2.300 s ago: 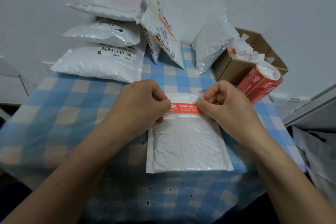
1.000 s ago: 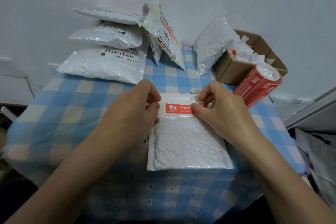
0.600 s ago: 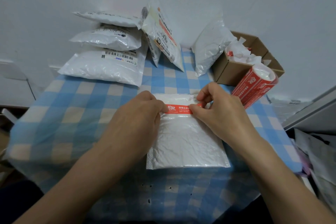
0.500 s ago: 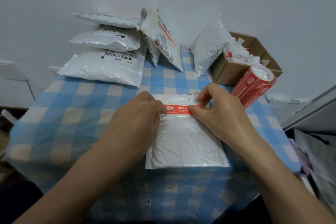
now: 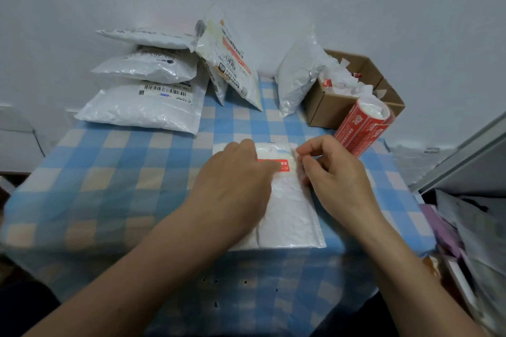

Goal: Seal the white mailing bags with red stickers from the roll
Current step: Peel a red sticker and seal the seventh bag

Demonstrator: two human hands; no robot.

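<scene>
A white mailing bag (image 5: pixel 290 216) lies flat on the blue checked tablecloth (image 5: pixel 109 172) in front of me. A red sticker (image 5: pixel 283 165) sits across its folded top flap. My left hand (image 5: pixel 238 180) lies over the bag's left half, its straight fingers pressing on the sticker's left part and hiding it. My right hand (image 5: pixel 336 172) hovers at the bag's right edge, fingers loosely curled, holding nothing I can see. The red sticker roll (image 5: pixel 361 128) leans against a box at the right.
A stack of filled white mailing bags (image 5: pixel 142 107) sits at the back left. Two more bags (image 5: pixel 232 63) (image 5: pixel 295 76) lean on the wall. An open cardboard box (image 5: pixel 328 107) holds crumpled backing paper. A shelf edge and clutter (image 5: pixel 465 227) stand at the right.
My left hand slid rightwards along the sticker, flattening it. My right hand let go of the sticker's right end and drew back to the bag's edge.
</scene>
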